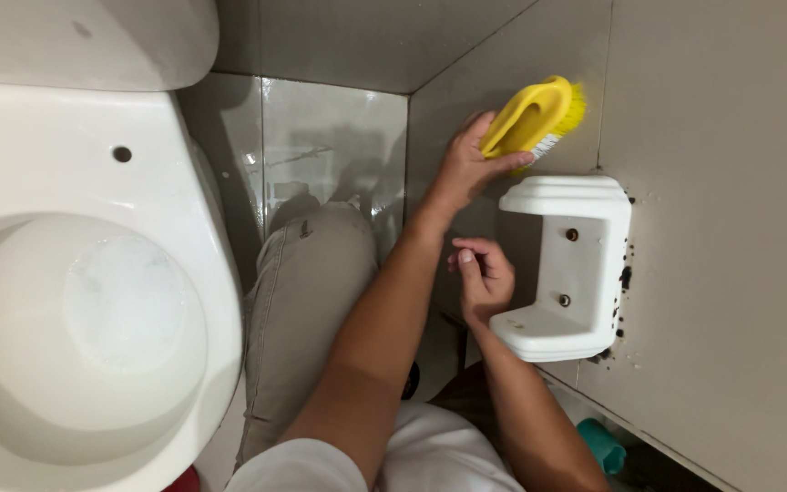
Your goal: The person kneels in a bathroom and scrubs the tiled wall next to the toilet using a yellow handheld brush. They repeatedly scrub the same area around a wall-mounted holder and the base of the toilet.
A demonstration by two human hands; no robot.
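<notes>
Fingers (480,146) of the left hand (463,173) wrap the yellow scrub brush (532,117), bristles against the wall tile (712,109) just above the white ceramic holder (568,264). Right hand (483,278), fingers curled, steadies its edge. Probably best scrubbing short strokes toward those dark specks (624,273).

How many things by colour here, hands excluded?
Yellow: 1, the scrub brush, held against the wall tile.
White: 2, the toilet and the wall-mounted holder.
Teal: 1, a small object low by the wall, kind unclear.
Total: 4
</notes>
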